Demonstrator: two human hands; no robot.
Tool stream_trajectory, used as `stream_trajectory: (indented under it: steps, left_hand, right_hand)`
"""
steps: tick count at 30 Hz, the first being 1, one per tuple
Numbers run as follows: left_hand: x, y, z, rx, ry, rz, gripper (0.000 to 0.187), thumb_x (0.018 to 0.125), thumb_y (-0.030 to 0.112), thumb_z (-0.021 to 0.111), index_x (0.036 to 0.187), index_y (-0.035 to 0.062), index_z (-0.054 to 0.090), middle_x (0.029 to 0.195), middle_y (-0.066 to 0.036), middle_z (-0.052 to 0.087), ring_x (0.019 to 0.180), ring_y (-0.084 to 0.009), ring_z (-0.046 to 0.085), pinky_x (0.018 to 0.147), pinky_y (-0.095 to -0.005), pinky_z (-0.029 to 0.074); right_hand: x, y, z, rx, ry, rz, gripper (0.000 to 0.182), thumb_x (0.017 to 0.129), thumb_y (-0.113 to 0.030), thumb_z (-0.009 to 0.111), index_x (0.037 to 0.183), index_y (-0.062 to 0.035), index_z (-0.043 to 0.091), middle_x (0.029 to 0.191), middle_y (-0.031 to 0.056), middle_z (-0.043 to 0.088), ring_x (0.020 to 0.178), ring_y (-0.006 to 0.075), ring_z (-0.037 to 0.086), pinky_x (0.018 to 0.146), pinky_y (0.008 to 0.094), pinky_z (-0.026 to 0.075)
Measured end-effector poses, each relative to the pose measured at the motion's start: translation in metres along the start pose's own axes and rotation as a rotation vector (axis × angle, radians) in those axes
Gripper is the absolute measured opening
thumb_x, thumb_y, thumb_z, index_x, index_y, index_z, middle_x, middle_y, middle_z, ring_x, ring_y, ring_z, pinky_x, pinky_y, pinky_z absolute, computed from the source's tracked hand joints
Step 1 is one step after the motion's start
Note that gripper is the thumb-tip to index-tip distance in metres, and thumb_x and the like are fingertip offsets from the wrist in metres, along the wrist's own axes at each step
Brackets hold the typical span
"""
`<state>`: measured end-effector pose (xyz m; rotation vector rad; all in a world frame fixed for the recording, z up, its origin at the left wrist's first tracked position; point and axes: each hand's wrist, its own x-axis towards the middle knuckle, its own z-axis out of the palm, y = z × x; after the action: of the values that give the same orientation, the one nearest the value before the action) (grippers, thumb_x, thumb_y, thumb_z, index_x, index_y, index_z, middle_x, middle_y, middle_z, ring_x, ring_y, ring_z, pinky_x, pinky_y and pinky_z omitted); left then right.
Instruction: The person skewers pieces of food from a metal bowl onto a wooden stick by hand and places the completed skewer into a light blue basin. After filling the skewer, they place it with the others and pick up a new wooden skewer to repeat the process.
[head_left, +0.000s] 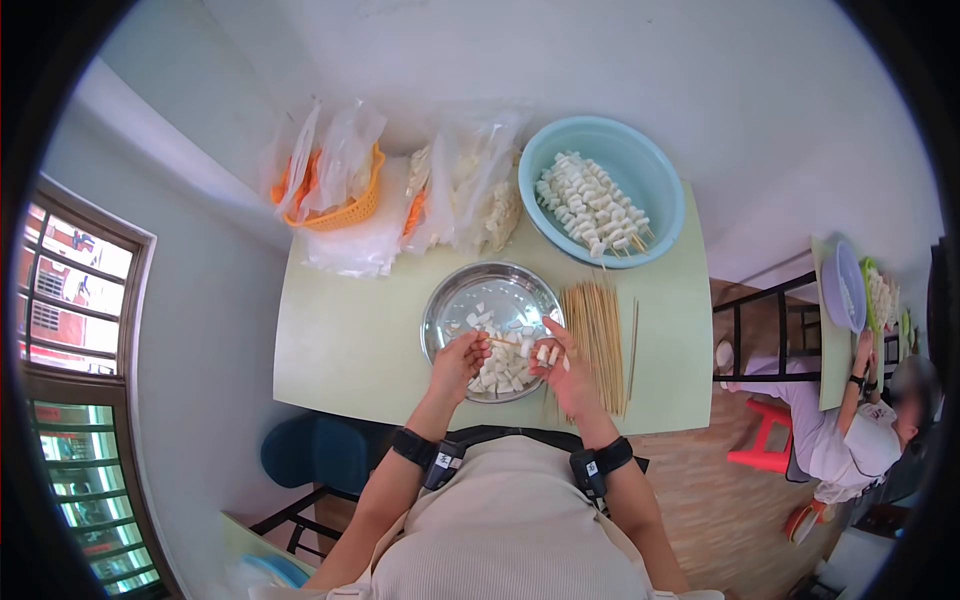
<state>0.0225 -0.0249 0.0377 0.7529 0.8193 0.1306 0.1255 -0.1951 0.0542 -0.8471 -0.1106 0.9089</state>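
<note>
My left hand [461, 364] pinches a thin bamboo skewer [503, 341] above a round steel bowl [432, 318]. A white chunk [526, 347] is at the skewer's right end, beside my right hand [568, 378]. A couple more white chunks [547, 356] rest in the curled fingers of my right hand, its index finger raised. Below my hands, a heap of cut white chunks [497, 378] lies in the bowl. What kind of food they are I cannot make out. To the right of the bowl lies a bundle of bare bamboo skewers [596, 335].
A blue basin [668, 195] with loaded white skewers [590, 200] stands at the back right of the table [340, 350]. Plastic bags [465, 180] and an orange basket [352, 212] are at the back left. At far right a person [860, 440] sits near another table.
</note>
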Motion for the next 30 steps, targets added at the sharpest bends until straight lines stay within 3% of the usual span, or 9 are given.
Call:
stream_trajectory:
  steps: [5,9,12,14,20,24,27,29,30]
  left_hand:
    - [0.002,-0.011,0.009,-0.088,-0.037,-0.018,0.023,0.087,0.024,0.051,0.095,0.0038,0.058,0.081,-0.001,0.057,0.072,-0.0099,0.055,0.067,-0.0213,0.043]
    - [-0.002,-0.001,0.022,0.129,-0.194,-0.116,0.021,0.087,0.020,0.052,0.094,0.0022,0.059,0.081,-0.002,0.057,0.075,-0.0111,0.056,0.070,-0.0239,0.045]
    - [0.008,0.002,0.010,0.567,-0.114,0.138,0.016,0.080,0.015,0.059,0.090,0.0026,0.060,0.079,-0.004,0.058,0.075,-0.0129,0.057,0.069,-0.0249,0.046]
    - [0.013,-0.001,0.001,1.152,-0.016,0.469,0.017,0.071,0.009,0.064,0.087,0.0054,0.061,0.080,-0.006,0.056,0.075,-0.0176,0.058,0.068,-0.0275,0.046]
    - [0.022,-0.008,0.004,1.498,-0.223,0.613,0.018,0.065,0.007,0.065,0.083,0.0090,0.061,0.085,-0.006,0.052,0.079,-0.0249,0.056,0.069,-0.0330,0.046]
    - [0.032,-0.007,0.001,1.545,-0.153,0.622,0.016,0.066,0.008,0.065,0.081,0.0077,0.060,0.084,-0.007,0.053,0.076,-0.0238,0.057,0.068,-0.0322,0.047]
    - [0.039,-0.007,-0.003,1.298,-0.084,0.539,0.016,0.071,0.007,0.064,0.086,0.0037,0.059,0.081,-0.008,0.057,0.072,-0.0187,0.059,0.066,-0.0281,0.047]
    - [0.040,-0.010,-0.010,0.657,-0.066,0.285,0.021,0.075,0.006,0.062,0.093,-0.0026,0.055,0.082,-0.010,0.061,0.075,-0.0174,0.061,0.067,-0.0244,0.047]
    - [0.040,-0.012,-0.015,0.652,-0.056,0.279,0.021,0.075,0.006,0.062,0.093,-0.0026,0.055,0.082,-0.010,0.061,0.075,-0.0174,0.061,0.067,-0.0244,0.047]
  right_hand:
    - [0.000,-0.007,0.020,-0.036,-0.025,0.084,0.052,0.087,-0.032,0.049,0.129,-0.0053,0.032,0.100,0.0083,0.052,0.089,0.0180,0.055,0.077,0.0321,0.047]
    - [0.003,0.004,0.004,-0.227,0.086,0.098,0.031,0.088,-0.020,0.046,0.113,-0.0019,0.046,0.089,0.0081,0.056,0.075,0.0150,0.058,0.069,0.0274,0.048]
    - [0.002,-0.006,-0.004,-0.233,0.229,0.099,0.023,0.088,-0.017,0.044,0.100,-0.0001,0.053,0.078,0.0068,0.058,0.066,0.0127,0.057,0.063,0.0245,0.048]
    - [0.003,-0.010,-0.007,-0.270,0.279,0.065,0.021,0.088,-0.017,0.044,0.094,0.0001,0.055,0.074,0.0064,0.058,0.063,0.0121,0.056,0.061,0.0241,0.047]
    - [-0.002,-0.008,-0.011,-0.313,0.262,0.099,0.022,0.088,-0.019,0.045,0.092,0.0002,0.055,0.074,0.0072,0.059,0.061,0.0115,0.056,0.058,0.0232,0.046]
    - [-0.003,-0.011,-0.012,-0.299,0.260,0.090,0.022,0.088,-0.019,0.046,0.091,0.0001,0.055,0.073,0.0073,0.059,0.060,0.0118,0.056,0.057,0.0233,0.046]
    - [-0.002,-0.016,-0.008,-0.327,0.233,0.085,0.022,0.088,-0.019,0.045,0.091,0.0001,0.055,0.073,0.0073,0.059,0.061,0.0119,0.056,0.058,0.0232,0.046]
    - [-0.004,-0.018,-0.002,-0.357,0.203,0.093,0.022,0.089,-0.019,0.045,0.091,0.0003,0.055,0.074,0.0073,0.059,0.062,0.0119,0.056,0.058,0.0232,0.046]
    - [-0.004,-0.017,0.003,-0.385,0.184,0.055,0.022,0.089,-0.019,0.044,0.091,0.0005,0.055,0.075,0.0074,0.059,0.063,0.0118,0.057,0.059,0.0231,0.046]
